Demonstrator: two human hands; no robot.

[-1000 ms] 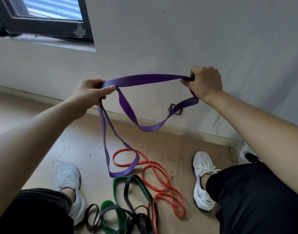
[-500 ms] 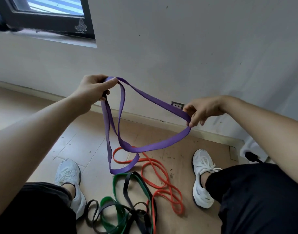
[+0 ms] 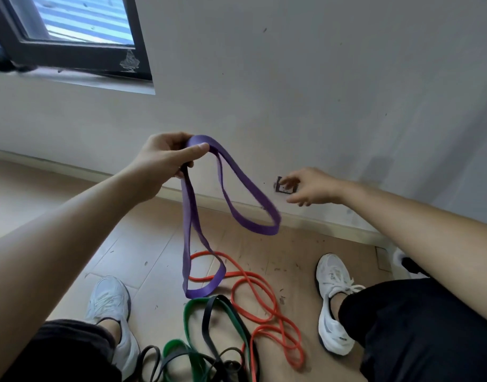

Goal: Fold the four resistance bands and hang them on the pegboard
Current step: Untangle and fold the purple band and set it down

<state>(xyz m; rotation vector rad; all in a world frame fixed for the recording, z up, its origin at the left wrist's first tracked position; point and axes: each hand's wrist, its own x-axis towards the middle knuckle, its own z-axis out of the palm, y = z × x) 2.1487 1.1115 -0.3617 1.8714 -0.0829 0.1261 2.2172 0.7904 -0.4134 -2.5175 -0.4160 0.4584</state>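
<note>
Under the left hand (image 3: 165,158), one purple band (image 3: 188,230) hung, pinched at its top bend between thumb and fingers, in two loops: one long loop falling straight below the hand toward the floor, one shorter loop swinging out toward the right hand (image 3: 308,187). Right hand: empty, fingers spread wide, apart from the nearer loop, just above and beyond it.

Step in hand, by judgement: folding of the first band, incomplete. Next move would call for the right hand to catch the swinging loop and bring it up to the left hand's pinch.

Count, bands: four. One purple, held. One orange band (image 3: 267,304), one green band (image 3: 191,321), one black band (image 3: 209,323), all three lying tangled on the floor below both hands, between two white shoes. Pegboard: none in view. Bands hung: none visible.
</note>
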